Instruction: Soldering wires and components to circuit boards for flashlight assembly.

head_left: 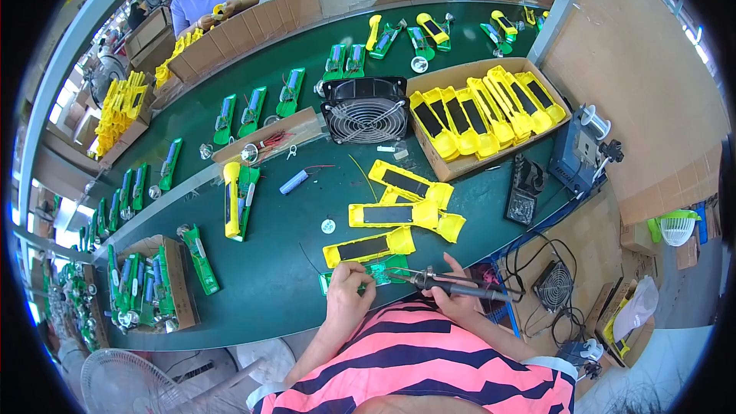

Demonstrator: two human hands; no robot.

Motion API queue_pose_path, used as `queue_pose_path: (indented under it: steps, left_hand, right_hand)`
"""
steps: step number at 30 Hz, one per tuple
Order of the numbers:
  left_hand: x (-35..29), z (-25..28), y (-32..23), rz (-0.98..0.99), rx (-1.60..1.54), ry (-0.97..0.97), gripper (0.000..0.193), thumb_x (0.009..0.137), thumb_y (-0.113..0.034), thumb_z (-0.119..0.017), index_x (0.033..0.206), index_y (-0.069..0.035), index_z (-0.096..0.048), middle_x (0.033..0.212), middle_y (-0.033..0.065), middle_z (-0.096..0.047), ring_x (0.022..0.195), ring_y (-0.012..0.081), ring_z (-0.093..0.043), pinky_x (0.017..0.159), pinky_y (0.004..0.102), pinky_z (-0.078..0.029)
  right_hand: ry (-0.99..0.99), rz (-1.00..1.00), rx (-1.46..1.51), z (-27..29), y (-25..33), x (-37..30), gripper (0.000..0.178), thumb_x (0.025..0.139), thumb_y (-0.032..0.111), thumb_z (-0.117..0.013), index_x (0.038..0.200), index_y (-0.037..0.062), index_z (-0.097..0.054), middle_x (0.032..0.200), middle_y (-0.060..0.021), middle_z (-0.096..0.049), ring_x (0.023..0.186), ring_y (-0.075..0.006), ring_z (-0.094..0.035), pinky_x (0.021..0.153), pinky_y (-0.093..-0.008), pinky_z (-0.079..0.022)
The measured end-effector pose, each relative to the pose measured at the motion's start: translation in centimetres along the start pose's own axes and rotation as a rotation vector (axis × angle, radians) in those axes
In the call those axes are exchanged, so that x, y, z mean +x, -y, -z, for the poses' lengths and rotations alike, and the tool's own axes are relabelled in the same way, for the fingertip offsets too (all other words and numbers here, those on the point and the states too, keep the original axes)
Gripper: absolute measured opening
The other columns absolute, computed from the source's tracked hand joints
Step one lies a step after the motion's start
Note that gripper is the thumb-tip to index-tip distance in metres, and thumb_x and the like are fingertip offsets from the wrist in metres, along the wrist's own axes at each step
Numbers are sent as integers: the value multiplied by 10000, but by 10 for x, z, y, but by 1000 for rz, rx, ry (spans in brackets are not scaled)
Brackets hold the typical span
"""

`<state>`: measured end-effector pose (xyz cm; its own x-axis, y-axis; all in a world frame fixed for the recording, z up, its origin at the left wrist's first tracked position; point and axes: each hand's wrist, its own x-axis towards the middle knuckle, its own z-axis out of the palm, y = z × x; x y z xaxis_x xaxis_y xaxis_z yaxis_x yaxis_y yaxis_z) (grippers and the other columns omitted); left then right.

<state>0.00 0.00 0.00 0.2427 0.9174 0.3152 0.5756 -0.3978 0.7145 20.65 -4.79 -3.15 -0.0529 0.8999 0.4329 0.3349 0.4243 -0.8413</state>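
At the table's near edge, a green circuit board (389, 269) lies in front of me. My left hand (350, 289) is over its left part with fingers pinched; what sits between the fingertips is hidden. A thin dark wire (310, 259) sticks up beside that hand. My right hand (454, 295) is closed round the handle of a soldering iron (468, 290), whose tip points left at the board. Just beyond the board lies a yellow casing with a dark panel (366, 249), and more yellow casings (387, 215) overlap behind it.
A box (441, 169) of yellow casings and a black fan (365, 111) stand farther back. A blue soldering station (571, 157) is at right, its cable (521, 280) hanging near my right arm. Green assemblies fill a box (180, 291) at left. A person (211, 0) sits across the table.
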Motion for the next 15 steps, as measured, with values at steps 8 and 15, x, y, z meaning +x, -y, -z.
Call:
queue_pose_path:
  steps: [8, 15]
  left_hand:
    - [2, 3, 3, 66, -10, -8, 112, 587, 28, -644, 641, -6, -552, 825, 105, -516, 762, 252, -533, 652, 326, -446]
    - [2, 2, 3, 71, -26, -15, 110, 574, 33, -639, 627, -4, -550, 823, 103, -517, 759, 252, -531, 639, 328, -449]
  right_hand:
    - [-193, -329, 294, -13, -3, -1, 157, 761, -60, -506, 917, -48, -501, 680, -146, -614, 591, -135, -610, 755, -271, -483]
    - [-197, -468, 391, -16, 0, 4, 72, 756, -29, -519, 826, -30, -540, 529, -63, -589, 642, -119, -608, 1036, -390, -212]
